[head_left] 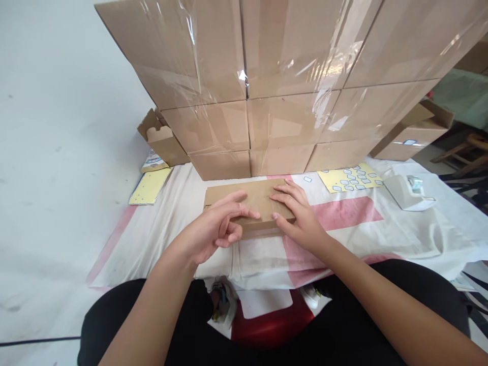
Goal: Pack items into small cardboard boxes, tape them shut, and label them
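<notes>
A flat brown cardboard box [263,195] lies on the cloth-covered table in front of me, and its lid looks closed. My right hand [299,211] rests on the box's right end with its fingers spread over the top. Over the left part is my left hand [224,221], its index finger stretched along the top and its other fingers partly curled. Neither hand is wrapped around anything. A strip of the box's front side shows between the hands. The left hand hides part of the box's left end.
Stacked cartons [213,122] under clear film rise behind the box. At right are a yellow sheet [353,178] with several small labels, a white tape dispenser [407,193] and an open carton [414,129]. Another open carton [168,147] and a yellow pad [150,186] stand at left.
</notes>
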### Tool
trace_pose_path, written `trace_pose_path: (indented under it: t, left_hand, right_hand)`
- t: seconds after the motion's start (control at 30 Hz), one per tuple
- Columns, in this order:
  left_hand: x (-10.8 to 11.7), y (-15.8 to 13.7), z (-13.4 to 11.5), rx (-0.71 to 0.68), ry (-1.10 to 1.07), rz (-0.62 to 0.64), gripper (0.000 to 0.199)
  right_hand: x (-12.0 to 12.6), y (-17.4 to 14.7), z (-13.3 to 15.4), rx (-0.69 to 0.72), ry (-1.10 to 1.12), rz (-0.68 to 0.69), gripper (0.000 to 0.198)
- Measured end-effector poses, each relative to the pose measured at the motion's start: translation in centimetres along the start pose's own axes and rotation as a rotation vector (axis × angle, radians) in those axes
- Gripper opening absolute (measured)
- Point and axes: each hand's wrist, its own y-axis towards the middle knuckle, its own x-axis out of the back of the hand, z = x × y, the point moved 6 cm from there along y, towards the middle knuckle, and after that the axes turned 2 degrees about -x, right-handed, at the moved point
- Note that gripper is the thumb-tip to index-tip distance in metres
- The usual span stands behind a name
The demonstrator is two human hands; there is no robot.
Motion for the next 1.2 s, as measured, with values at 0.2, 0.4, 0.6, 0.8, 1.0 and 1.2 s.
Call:
trace_pose_path:
  t: [0.2,0.4,0.6,0.8,1.0,1.2]
  left_hand:
    - [0.7,-0.5,-1.4,-0.135,0.151,-0.052,0.076]
    - [0.5,-0.3,-0.6,0.018,0.229,0.016,0.07]
    - [0.5,0.2,-0.5,-0.017,0.224,0.029,0.072]
    - [0.5,0.8,-2.1,-0.265,0.248,-0.105,0.07]
    - [-0.1,2.3,-1.8,-0.12,0.367,-0.161,0.076]
    - [-0.2,2.9,-1.7,-0.129,0.47,-0.148,0.09]
  right_hand:
    - [0.0,0.0,0.0,-0.024,0.003,0.021,0.031]
    - [0.0,0.0,0.1,-0.019,-0.002,0.021,0.03]
    - [-0.1,0.1,0.1,-0.009,-0.003,0.009,0.03]
    - [-0.1,0.0,0.1,-0.013,-0.008,0.013,0.03]
    - [-0.1,-0.1,-0.1,-0.002,-0.011,0.018,0.029]
    - [-0.2,-0.1,0.4,0.014,-0.042,0.028,0.026]
